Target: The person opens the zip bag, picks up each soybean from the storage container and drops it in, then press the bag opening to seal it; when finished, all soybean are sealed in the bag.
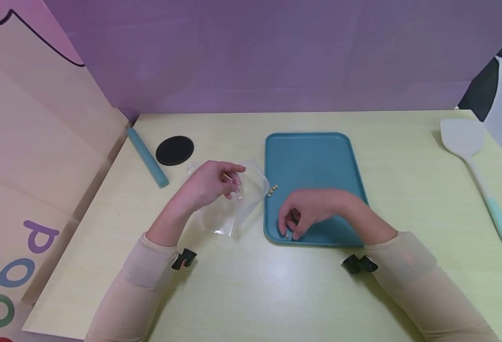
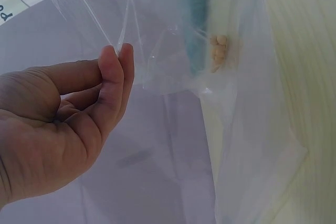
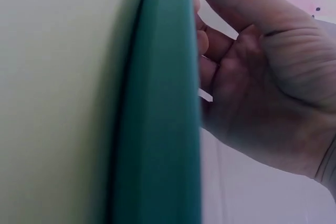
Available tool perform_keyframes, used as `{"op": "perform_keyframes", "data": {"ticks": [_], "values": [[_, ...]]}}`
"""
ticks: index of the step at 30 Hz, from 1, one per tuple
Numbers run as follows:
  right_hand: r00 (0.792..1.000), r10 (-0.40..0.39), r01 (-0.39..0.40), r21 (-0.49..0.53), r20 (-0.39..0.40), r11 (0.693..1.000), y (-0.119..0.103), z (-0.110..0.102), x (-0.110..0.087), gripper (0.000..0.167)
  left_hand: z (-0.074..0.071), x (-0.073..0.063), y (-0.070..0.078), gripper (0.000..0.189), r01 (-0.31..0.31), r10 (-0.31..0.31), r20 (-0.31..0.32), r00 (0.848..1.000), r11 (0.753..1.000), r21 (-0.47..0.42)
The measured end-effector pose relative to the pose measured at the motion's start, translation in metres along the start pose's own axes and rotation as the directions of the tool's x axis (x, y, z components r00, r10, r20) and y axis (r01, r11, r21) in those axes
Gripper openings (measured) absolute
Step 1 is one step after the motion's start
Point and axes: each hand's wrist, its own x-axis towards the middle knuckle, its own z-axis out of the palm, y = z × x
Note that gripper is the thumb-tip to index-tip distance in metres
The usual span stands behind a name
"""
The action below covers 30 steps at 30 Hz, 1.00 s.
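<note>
My left hand (image 1: 217,184) pinches a clear plastic bag (image 1: 221,218) between thumb and fingers, above the table just left of the blue tray. Several small round beige balls (image 2: 219,51), like dried soybeans, show through the film in the left wrist view. From the head they appear as a short row of balls (image 1: 273,191) by the tray's left rim. Over the front left corner of the blue tray (image 1: 311,159), my right hand (image 1: 308,211) points down. Its thumb and forefinger stand apart on either side of a single beige ball (image 1: 287,236).
A blue rod (image 1: 148,159) and a black disc (image 1: 175,150) lie at the back left. On the right lies a spatula (image 1: 475,161) with a white head and mint handle. A purple wall (image 1: 276,57) rises behind the table (image 1: 251,289).
</note>
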Motion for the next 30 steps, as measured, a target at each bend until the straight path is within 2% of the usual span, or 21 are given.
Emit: {"op": "perform_keyframes", "data": {"ticks": [6, 15, 20, 24, 27, 30], "values": [[1.000, -0.018, 0.018, 0.004, 0.003, 1.000, -0.003, 0.006, 0.005, 0.013, 0.000, -0.001, -0.001, 0.042, -0.006, 0.006, 0.001, 1.000, 1.000, 0.010], [1.000, 0.005, -0.005, -0.017, -0.016, 1.000, -0.001, 0.007, 0.008, 0.012, 0.000, 0.001, -0.002, 0.042, -0.008, 0.008, -0.001, 1.000, 1.000, 0.014], [0.999, 0.028, -0.028, -0.032, -0.022, 0.999, -0.001, 0.008, 0.009, 0.012, 0.001, 0.001, -0.002, 0.044, 0.007, -0.007, 0.007, 1.000, 1.000, 0.012], [1.000, 0.017, -0.017, -0.015, -0.024, 1.000, 0.002, 0.007, 0.009, 0.008, 0.001, 0.000, -0.002, 0.045, 0.018, -0.018, 0.002, 1.000, 0.999, 0.026], [0.999, -0.010, 0.011, 0.025, -0.052, 1.000, 0.005, 0.005, 0.009, 0.006, 0.001, 0.000, -0.001, 0.045, 0.023, -0.023, -0.002, 1.000, 0.999, 0.031], [0.993, -0.029, 0.036, 0.063, -0.116, 0.997, 0.009, 0.002, 0.009, 0.005, 0.001, 0.000, 0.000, 0.045, 0.022, -0.022, -0.002, 1.000, 0.999, 0.034]]}}
